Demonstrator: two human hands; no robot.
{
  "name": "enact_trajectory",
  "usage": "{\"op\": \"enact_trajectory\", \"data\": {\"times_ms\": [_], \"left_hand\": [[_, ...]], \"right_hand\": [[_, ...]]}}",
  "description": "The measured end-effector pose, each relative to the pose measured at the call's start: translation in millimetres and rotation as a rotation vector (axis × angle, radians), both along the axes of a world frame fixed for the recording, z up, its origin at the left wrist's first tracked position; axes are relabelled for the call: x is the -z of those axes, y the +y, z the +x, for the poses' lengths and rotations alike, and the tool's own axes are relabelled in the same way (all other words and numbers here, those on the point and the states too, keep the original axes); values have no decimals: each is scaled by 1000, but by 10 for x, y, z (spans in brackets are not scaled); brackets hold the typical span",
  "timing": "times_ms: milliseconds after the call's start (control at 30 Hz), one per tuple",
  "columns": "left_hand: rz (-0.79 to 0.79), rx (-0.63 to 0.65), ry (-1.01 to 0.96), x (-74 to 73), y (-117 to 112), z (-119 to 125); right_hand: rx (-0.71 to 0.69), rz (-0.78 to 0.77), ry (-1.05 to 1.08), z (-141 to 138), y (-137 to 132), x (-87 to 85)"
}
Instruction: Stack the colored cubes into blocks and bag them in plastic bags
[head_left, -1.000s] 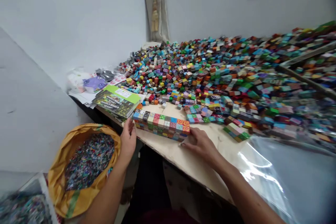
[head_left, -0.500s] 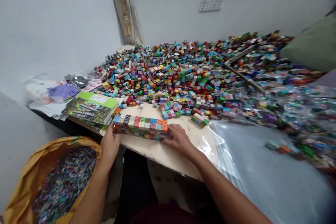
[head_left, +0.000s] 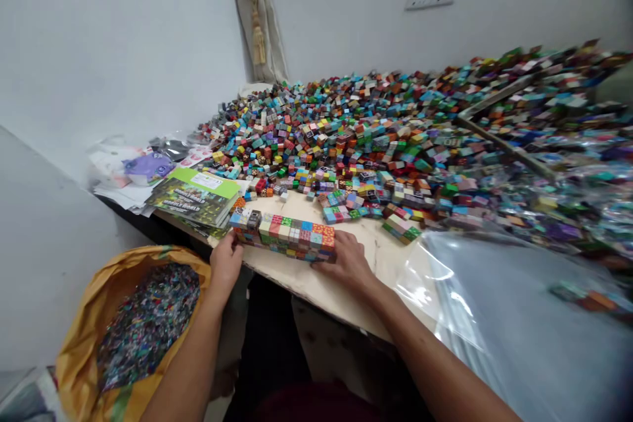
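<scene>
A long block of small printed cubes (head_left: 297,237) lies along the front edge of the table, its squares in many colours and patterns. At its left end, my left hand (head_left: 227,260) is closed with the fingertips against the cubes. The other end sits in my right hand (head_left: 346,257), thumb in front and fingers behind it. A narrow gap shows between the dark cubes (head_left: 254,220) near the left and the longer part. Just behind the block is a loose cluster of joined cubes (head_left: 341,206).
A large heap of cubes (head_left: 356,119) covers the table's back. Booklets (head_left: 202,198) lie at left, beside a purple packet (head_left: 148,168). Clear plastic bags (head_left: 504,303) spread at right. On the floor, an orange sack (head_left: 79,343) holds small shiny pieces. A thin angled strip (head_left: 504,148) rests on the heap.
The view has swung left, so everything sits further right. A gap now shows near the block's left end. Both hands keep their places at its ends.
</scene>
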State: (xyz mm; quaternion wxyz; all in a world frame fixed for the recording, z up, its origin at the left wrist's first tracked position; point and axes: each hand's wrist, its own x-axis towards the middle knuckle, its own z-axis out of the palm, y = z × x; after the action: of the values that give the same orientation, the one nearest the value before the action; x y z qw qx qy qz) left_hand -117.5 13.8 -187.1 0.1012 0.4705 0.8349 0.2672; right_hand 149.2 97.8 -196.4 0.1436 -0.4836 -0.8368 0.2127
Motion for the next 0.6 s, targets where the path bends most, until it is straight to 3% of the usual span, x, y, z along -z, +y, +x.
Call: {"op": "enact_trajectory", "data": {"times_ms": [233,400,600], "left_hand": [[60,-8,-68,51,-14,-64],[93,6,-116,22,-18,-110],[116,52,-152,-19,91,46]], "right_hand": [[11,13,59,-80,50,115],[-29,8,94,-61,71,69],[-4,-12,93,101,90,39]]}}
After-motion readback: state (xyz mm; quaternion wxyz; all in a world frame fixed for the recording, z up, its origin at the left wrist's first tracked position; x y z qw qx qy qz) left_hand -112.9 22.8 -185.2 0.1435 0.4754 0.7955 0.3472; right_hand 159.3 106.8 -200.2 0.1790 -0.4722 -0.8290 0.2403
